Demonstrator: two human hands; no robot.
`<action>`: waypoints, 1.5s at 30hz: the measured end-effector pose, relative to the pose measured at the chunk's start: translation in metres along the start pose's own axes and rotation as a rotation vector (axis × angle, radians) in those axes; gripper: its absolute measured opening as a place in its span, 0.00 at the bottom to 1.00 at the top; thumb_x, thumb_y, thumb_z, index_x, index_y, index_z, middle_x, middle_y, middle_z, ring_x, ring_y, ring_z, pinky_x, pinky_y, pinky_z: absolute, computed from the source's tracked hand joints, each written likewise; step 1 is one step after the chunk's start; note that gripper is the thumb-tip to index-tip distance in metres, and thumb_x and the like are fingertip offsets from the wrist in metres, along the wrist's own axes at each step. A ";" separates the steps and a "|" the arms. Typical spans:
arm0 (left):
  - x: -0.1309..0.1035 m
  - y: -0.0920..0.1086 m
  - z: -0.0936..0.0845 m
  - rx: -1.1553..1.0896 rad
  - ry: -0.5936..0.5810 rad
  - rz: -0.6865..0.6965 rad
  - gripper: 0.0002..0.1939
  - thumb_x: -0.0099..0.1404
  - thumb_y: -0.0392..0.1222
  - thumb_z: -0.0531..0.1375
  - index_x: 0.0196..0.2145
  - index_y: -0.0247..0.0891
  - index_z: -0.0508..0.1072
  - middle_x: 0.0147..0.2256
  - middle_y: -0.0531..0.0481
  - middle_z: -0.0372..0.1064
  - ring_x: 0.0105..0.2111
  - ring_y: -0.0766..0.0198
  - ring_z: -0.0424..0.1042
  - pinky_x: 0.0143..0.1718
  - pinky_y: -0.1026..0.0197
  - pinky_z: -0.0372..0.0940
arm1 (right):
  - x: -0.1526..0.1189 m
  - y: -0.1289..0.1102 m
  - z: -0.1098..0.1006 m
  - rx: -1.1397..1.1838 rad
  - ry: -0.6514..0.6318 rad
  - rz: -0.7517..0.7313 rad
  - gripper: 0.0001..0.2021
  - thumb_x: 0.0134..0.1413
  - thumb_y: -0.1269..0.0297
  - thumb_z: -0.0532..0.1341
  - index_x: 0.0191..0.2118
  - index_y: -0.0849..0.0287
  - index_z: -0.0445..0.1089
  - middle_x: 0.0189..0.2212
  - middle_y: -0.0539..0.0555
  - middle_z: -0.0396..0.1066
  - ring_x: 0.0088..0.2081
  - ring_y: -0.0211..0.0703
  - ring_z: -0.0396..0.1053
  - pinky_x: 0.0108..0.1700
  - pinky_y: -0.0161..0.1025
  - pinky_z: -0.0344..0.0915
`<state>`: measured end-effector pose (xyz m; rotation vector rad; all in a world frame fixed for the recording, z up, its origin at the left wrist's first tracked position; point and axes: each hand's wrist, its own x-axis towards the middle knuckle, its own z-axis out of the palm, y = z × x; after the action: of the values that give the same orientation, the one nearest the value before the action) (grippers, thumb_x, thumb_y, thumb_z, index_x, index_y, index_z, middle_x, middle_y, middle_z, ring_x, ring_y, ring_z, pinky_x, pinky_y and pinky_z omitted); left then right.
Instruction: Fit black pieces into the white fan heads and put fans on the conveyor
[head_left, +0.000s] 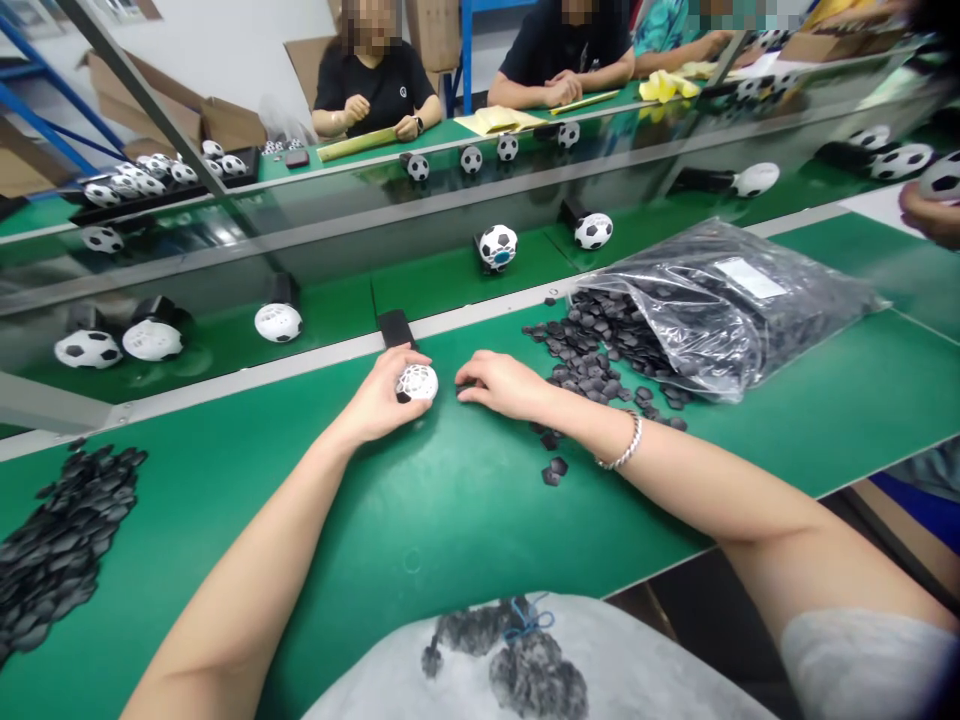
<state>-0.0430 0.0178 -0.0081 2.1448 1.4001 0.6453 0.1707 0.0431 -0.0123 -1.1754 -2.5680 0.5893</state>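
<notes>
Soccer ball [417,383], mostly white on the side that shows, is held over the green table [450,500], near the edge of the belt [442,290]. It is gripped by the left hand [386,395], with fingers and thumb curled around it. By the right hand [484,385], fingertips pinched together, what looks like a black piece [462,390] is held just beside the ball, apart from it. A black block [396,330] is seen just behind the left hand; whether it is joined to the ball cannot be told.

The step in hand is judged to be the fitting of a black piece to the ball. For the next move, a steady ball and a carefully lined-up piece would be called for.

One ball is counted in the left hand, and eight balls [278,322] on the belt. Four more [471,159] are lined up beyond it, and one [941,178] is held by a co-worker's hand [926,215] at the right. The far-left cluster [146,178] is too crowded to be counted. Two piles of black pieces are seen, one at the left [67,540] and one at the right [592,340], too many to count, with one clear bag [697,320] beside the right pile.
</notes>
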 end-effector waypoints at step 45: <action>-0.011 0.021 0.028 -0.163 -0.066 0.203 0.25 0.50 0.35 0.61 0.47 0.39 0.62 0.51 0.43 0.59 0.59 0.51 0.49 0.58 0.46 0.50 | -0.038 -0.015 0.009 0.571 0.176 -0.066 0.02 0.52 0.68 0.60 0.31 0.59 0.70 0.30 0.51 0.68 0.31 0.37 0.64 0.34 0.35 0.62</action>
<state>-0.0148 -0.0035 -0.0171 2.1725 1.0663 0.7297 0.1817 0.0030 -0.0156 -0.8907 -2.0730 1.0589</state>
